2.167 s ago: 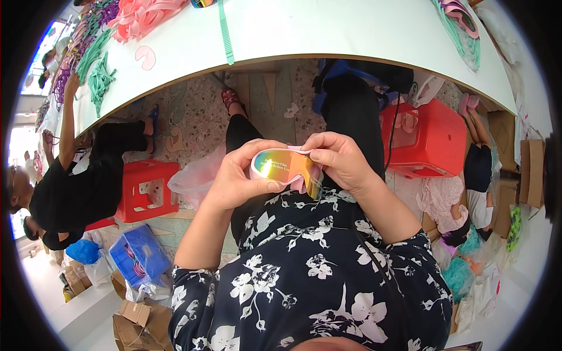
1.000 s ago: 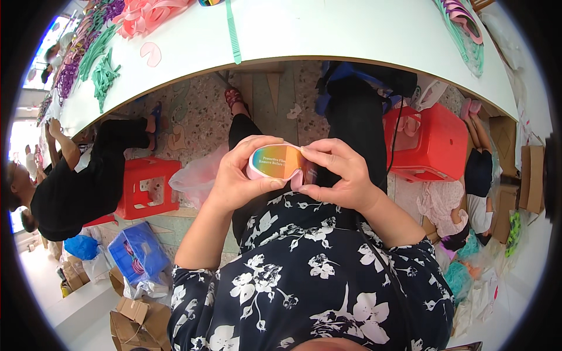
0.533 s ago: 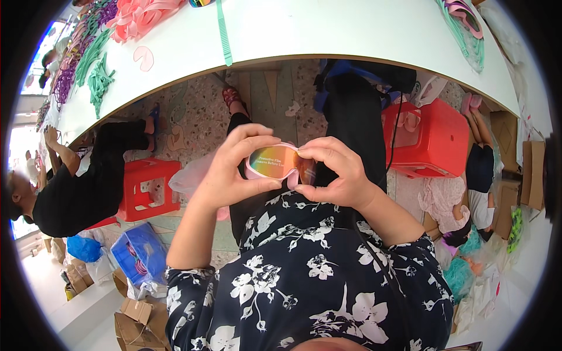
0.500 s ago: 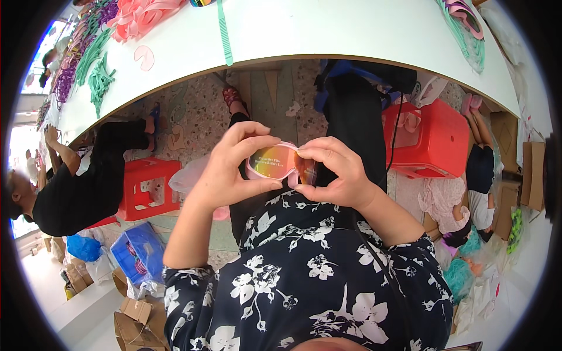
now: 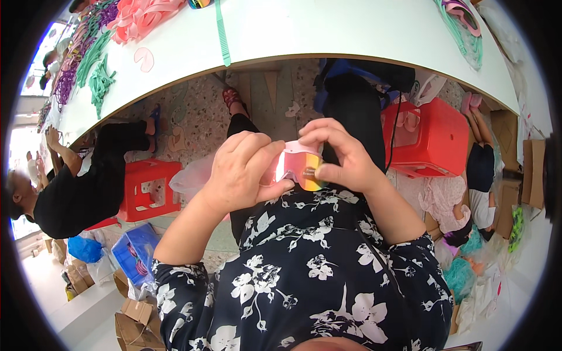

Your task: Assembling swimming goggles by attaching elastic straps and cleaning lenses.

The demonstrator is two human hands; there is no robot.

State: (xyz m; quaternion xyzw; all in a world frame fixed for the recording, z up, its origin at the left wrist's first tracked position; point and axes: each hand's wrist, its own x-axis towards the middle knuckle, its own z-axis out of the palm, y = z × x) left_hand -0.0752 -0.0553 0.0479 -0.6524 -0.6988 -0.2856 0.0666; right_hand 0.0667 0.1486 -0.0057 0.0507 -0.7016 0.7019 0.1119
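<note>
Swim goggles (image 5: 300, 165) with a pink frame and a shiny orange-yellow mirrored lens are held in front of my body, above my lap. My left hand (image 5: 243, 169) closes round their left end, its thumb below and its fingers along the upper rim, covering that side. At the other end my right hand (image 5: 342, 157) grips with the thumb against the lens; its curled fingers reach the upper edge. No strap shows on the goggles.
Ahead is a white table (image 5: 351, 29) with pink straps (image 5: 140, 19), green straps (image 5: 100, 86) and other goggles (image 5: 462, 17). Red stools (image 5: 424, 140) stand at both sides. A co-worker in black (image 5: 76, 187) sits at the left, near a blue crate (image 5: 136, 251).
The goggles have turned, bringing the right part of the lens into view. My left hand has moved right over their left end, and my right thumb has shifted onto the lens.
</note>
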